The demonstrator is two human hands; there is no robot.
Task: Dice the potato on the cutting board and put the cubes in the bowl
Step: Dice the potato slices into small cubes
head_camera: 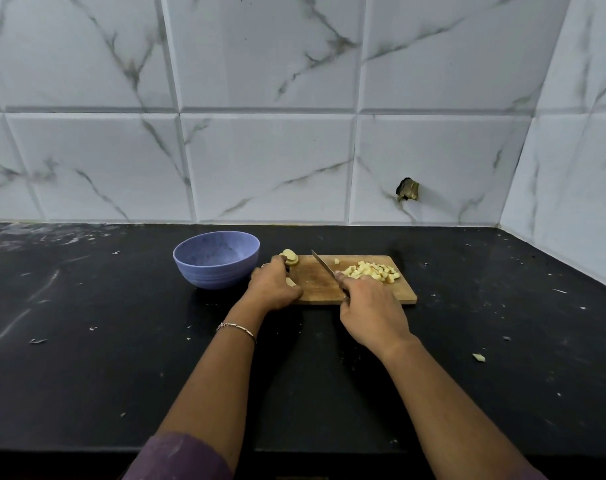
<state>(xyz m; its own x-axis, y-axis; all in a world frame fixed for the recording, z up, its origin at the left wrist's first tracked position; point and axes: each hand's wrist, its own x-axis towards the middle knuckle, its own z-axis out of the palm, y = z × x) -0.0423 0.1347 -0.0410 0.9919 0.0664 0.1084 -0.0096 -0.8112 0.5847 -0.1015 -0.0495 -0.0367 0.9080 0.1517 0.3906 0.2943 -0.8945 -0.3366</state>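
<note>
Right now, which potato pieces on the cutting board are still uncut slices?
The potato slices at the cutting board's left end, by the left hand. They are round and stacked; the diced cubes are piled at the right end.

No writing, label, brand or number can be read anywhere. The bowl (216,258), cutting board (355,296) and wall tiles (267,168) bear none.

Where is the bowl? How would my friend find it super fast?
Look at the black counter under the white tiled wall. The bowl sits on it just left of the wooden board, beside the left hand. It is the only round, purple-blue thing there, and it looks empty, while the potato cubes are still piled on the board.
</note>
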